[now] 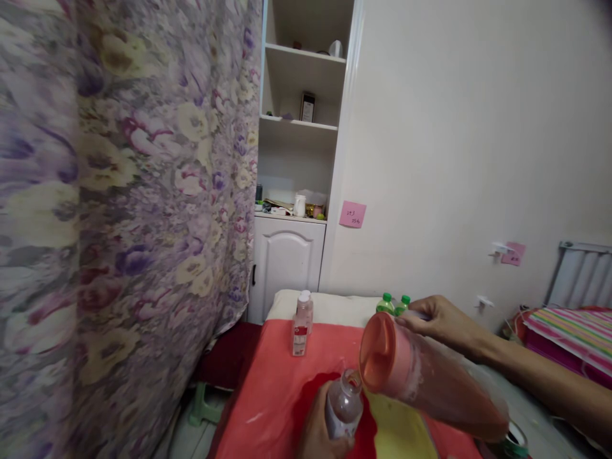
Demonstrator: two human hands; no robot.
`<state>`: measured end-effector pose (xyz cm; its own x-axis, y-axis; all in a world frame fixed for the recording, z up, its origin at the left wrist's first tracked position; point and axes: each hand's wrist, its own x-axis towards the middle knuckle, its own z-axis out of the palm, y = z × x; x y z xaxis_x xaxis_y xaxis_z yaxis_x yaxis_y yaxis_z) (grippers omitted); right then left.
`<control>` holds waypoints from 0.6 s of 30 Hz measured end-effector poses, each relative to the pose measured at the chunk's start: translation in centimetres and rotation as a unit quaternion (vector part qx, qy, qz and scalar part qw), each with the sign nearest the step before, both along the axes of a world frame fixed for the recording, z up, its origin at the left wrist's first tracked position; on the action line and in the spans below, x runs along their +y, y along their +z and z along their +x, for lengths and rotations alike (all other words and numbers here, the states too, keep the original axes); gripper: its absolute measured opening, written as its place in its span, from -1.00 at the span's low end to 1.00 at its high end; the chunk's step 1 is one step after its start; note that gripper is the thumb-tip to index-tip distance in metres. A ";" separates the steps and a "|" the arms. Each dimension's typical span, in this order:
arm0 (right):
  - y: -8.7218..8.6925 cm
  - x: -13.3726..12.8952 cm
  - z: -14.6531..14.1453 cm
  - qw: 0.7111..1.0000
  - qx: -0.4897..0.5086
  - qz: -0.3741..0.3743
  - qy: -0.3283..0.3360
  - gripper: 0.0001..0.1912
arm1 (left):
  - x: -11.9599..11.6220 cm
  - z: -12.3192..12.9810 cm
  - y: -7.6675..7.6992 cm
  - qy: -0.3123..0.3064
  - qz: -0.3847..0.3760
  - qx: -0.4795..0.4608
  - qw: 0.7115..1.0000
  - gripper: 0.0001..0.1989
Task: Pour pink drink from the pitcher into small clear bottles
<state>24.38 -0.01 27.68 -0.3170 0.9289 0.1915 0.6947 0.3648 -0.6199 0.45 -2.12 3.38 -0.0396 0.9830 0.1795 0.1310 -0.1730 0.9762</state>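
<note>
From here I count one pitcher (440,381) and two green-capped bottles (385,307) toward four o'clock, one open bottle (345,407) and two white-capped bottles (300,333) toward six.

A curtain (143,191) hangs along the left, and just past it is a shelved cupboard (289,268), a small jug (299,205) on the ledge above its door. To the cupboard's right, a sticky note (352,214) is on the wall (454,127). In front of me is the tabletop (268,389), a stool (203,408) on the floor to its left. Two bottles (300,331) stand one behind the other toward its far left, two more bottles (385,305) farther right, behind the pitcher (435,376). The pitcher, in the right hand (425,319), lies right of the bottle in the left hand (315,421), mouths close together.
</note>
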 end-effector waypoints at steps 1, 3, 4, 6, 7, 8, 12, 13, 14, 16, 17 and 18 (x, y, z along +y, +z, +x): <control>0.0 0.0 -0.1 1.000 0.000 0.000 0.001 -0.59 | 0.1 0.0 -0.1 0.004 0.005 -0.008 1.000 -0.20; 0.0 0.0 -0.2 1.000 -0.001 0.000 0.002 -0.60 | 0.3 0.1 -0.5 -0.007 0.016 -0.024 1.000 -0.22; 0.0 0.0 -0.2 1.000 -0.001 -0.001 0.002 -0.60 | 0.4 0.0 -0.6 -0.018 0.016 -0.032 0.999 -0.22; 0.0 0.0 -0.2 1.000 -0.003 0.001 0.001 -0.60 | 0.5 -0.1 -0.9 -0.034 0.015 -0.042 0.998 -0.19; 0.0 0.0 -0.2 1.000 -0.004 0.004 0.001 -0.61 | 0.6 -0.2 -1.0 -0.036 0.014 -0.043 0.998 -0.18; 0.0 0.0 -0.1 1.000 -0.005 0.006 0.001 -0.61 | 0.6 -0.2 -1.1 -0.035 0.012 -0.040 0.999 -0.17; 0.0 0.3 -0.1 1.000 -0.010 0.012 0.000 -0.61 | 0.8 -0.4 -1.4 -0.004 0.012 -0.019 1.000 -0.19; 0.0 0.3 -0.1 1.000 -0.010 0.013 -0.001 -0.61 | 0.9 -0.4 -1.4 0.001 0.016 -0.017 1.000 -0.19; 0.0 0.4 -0.2 1.000 -0.010 0.015 -0.002 -0.61 | 1.0 -0.4 -1.4 0.002 0.021 -0.018 1.000 -0.18; -0.1 0.5 -0.2 1.000 -0.009 0.017 -0.004 -0.61 | 1.1 -0.4 -1.3 -0.002 0.032 -0.022 0.999 -0.22; -0.1 0.5 -0.2 1.000 -0.009 0.017 -0.004 -0.61 | 1.1 -0.4 -1.3 -0.008 0.037 -0.026 0.999 -0.25; -0.2 0.5 -0.3 1.000 -0.008 0.018 -0.005 -0.61 | 1.1 -0.3 -1.2 -0.015 0.042 -0.032 0.998 -0.27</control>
